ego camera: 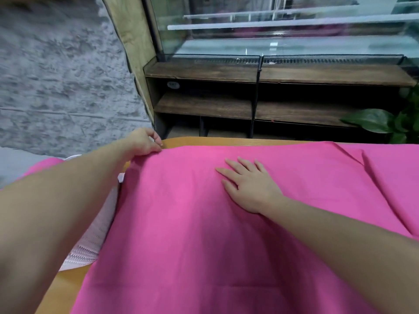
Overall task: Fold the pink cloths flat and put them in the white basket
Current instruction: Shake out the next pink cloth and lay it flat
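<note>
A: What took up most of the view?

B: The cloth point(181, 223). It lay spread over the tabletop point(59, 288), covering nearly all of it, with wood showing only at the near left and along the far edge. A second cloth point(394, 186) lay to the right, its edge overlapping the first.

A: And behind the tabletop?

B: A dark wooden shelf point(204, 105) with a glass case point(272, 37) on top, a grey wall point(56, 75) to the left, and green leaves point(371, 121) at the right.

A: Where was the basket?

B: The basket point(90, 245) sat at the left edge of the tabletop, mostly hidden under the left forearm. Some pink fabric showed at its far side.

A: How did the hands stand to the cloth?

B: The right hand point(251, 186) lay flat on top of the cloth, palm down, towards its far middle. Its fingers point(233, 166) were straight and slightly spread, pointing to the far left, the fabric directly beneath them.

A: The left?

B: The left hand point(142, 142) was at the cloth's far left corner. Its fingers point(156, 138) were curled, pinching the edge of the cloth there, just at the tabletop's far rim.
</note>
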### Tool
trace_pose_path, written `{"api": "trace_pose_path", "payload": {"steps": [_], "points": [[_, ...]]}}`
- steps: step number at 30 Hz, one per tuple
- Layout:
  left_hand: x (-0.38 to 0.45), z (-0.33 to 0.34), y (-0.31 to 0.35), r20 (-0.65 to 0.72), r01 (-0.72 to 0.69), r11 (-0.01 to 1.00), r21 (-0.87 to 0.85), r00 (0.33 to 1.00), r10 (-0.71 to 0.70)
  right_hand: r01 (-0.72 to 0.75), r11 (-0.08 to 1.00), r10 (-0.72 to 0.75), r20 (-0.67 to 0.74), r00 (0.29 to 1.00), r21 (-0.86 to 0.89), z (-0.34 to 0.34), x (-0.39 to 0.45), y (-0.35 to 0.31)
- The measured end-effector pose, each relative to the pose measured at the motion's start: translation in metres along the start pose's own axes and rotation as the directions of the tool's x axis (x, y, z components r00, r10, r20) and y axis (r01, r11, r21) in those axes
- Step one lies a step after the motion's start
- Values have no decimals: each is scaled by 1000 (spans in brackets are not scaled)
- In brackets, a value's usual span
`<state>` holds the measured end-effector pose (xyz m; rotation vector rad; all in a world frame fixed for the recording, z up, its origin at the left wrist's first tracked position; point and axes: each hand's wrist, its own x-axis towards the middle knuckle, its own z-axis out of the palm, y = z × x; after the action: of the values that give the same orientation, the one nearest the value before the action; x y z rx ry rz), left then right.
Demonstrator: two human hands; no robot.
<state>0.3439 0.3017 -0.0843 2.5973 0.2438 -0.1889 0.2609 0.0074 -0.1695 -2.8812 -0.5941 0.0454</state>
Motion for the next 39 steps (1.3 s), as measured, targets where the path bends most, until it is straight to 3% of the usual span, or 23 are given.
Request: {"api": "trace_pose_path", "payload": {"steps": [2, 4, 7, 9, 18, 22, 26, 29, 31, 33, 36, 39], "points": [[1, -10, -4, 264, 110, 990, -83, 961, -85, -7, 1000, 7, -6, 1000, -14, 1, 1, -1], [2, -16, -11, 347, 153, 986, -66, 930, -121, -12, 1000, 12, -6, 1000, -18, 1, 2, -2], [7, -16, -14, 81, 87, 992, 96, 992, -95, -11, 1000, 11, -13, 1000, -15, 2, 2, -3], [7, -10, -13, -51, 53, 975, 217, 998, -43, -11, 1000, 11, -14, 1000, -23, 1, 2, -3], [20, 12, -33, -162, 37, 973, 226, 987, 0, -16, 1000, 15, -12, 1000, -26, 2, 2, -3], [-6, 27, -12, -280, -133, 968, 213, 941, 191, -24, 999, 25, 28, 999, -35, 1, 2, 0], [-68, 66, 7, -196, -311, 934, 178, 919, 344, -33, 998, 36, 64, 997, -47, -2, 4, -2], [-119, 90, 0, -137, -346, 908, 237, 913, 384, -35, 998, 43, 149, 988, -59, -8, 8, -4], [-152, 98, -9, -105, -294, 904, 309, 934, 340, -46, 993, 68, 203, 977, -113, -13, 8, -6], [-185, 102, -19, -74, -218, 897, 384, 961, 265, -70, 988, 93, 169, 981, -136, -17, 1, -14], [-225, 105, -32, -61, -126, 875, 468, 983, 174, -59, 997, 62, 70, 996, -51, -21, -27, -47], [-249, 106, -41, -68, -40, 888, 458, 995, 79, -24, 999, 20, 128, 992, 33, -22, -69, -90]]}}
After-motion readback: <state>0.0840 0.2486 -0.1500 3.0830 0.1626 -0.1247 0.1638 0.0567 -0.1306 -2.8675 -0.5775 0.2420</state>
